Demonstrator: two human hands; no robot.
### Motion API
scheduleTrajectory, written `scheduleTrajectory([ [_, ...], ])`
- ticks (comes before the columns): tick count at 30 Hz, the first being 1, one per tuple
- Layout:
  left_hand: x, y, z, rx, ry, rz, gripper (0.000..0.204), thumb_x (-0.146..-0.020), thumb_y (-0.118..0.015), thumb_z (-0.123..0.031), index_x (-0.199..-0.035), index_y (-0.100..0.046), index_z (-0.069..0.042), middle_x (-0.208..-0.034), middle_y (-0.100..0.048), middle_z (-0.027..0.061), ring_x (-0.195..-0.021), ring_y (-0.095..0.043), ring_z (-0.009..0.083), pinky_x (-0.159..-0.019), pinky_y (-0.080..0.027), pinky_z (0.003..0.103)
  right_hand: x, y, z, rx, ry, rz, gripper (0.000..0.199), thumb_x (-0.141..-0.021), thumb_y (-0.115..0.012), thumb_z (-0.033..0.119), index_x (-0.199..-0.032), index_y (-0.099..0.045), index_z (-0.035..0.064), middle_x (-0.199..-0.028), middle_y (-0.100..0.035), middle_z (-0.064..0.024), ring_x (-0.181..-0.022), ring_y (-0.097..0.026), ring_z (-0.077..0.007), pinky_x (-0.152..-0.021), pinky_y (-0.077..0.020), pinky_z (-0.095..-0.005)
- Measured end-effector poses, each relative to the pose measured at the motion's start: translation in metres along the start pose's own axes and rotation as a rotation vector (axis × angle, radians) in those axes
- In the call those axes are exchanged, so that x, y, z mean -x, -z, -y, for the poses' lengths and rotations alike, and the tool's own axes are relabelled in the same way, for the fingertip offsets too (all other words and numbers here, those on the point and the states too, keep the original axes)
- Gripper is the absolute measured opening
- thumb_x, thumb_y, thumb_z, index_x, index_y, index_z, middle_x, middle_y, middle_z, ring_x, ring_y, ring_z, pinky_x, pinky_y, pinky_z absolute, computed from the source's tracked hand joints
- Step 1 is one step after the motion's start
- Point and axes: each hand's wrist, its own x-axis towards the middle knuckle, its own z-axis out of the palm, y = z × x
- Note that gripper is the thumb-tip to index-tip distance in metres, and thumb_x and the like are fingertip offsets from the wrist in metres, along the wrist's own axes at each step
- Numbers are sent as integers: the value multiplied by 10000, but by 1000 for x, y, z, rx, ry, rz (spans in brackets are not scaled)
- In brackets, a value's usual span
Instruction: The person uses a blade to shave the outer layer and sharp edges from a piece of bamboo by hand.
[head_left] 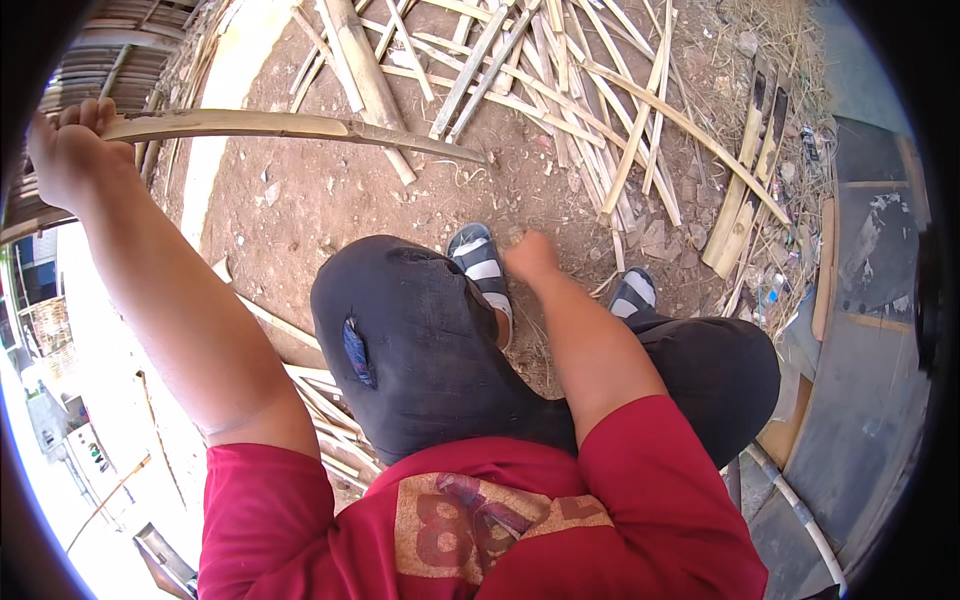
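An outdoor work yard, judging by bare dirt ground, scattered split bamboo strips, dry straw and strong daylight.

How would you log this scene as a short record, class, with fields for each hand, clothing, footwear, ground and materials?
Left hand: gripping a long, curved, pale bamboo strip near one end
Right hand: fingers curled, near the left foot; any held object is hidden
Clothing: red short-sleeved shirt; black trousers, torn on the left leg
Footwear: dark strapped sandals
Ground: brown dirt
Materials: long, pale split strips, lying crisscrossed ahead
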Motion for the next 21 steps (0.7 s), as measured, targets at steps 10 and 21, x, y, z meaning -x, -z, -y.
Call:
scheduleTrajectory([
  [10,3,-1,-5,-19,-2,46,252,-1020,-479,-191,-940,-420,40,-777,-518,107,-611,-551,189,-692,-589,338,52,76,94,-549,380,-424,409,-766,-670,216,-1098,-626,-19,-966,-692,-267,-958,-662,-437,-861,-520,-467],
  [21,-5,4,1,46,53,38,289,-1047,-445,-255,-917,-417,2,-774,-494,75,-612,-526,164,-679,-590,349,-3,10,-10,-56,107,-44,416,-783,-700,241,-1131,-669,16,-1034,-701,-250,-1014,-671,-392,-881,-509,-456],
])
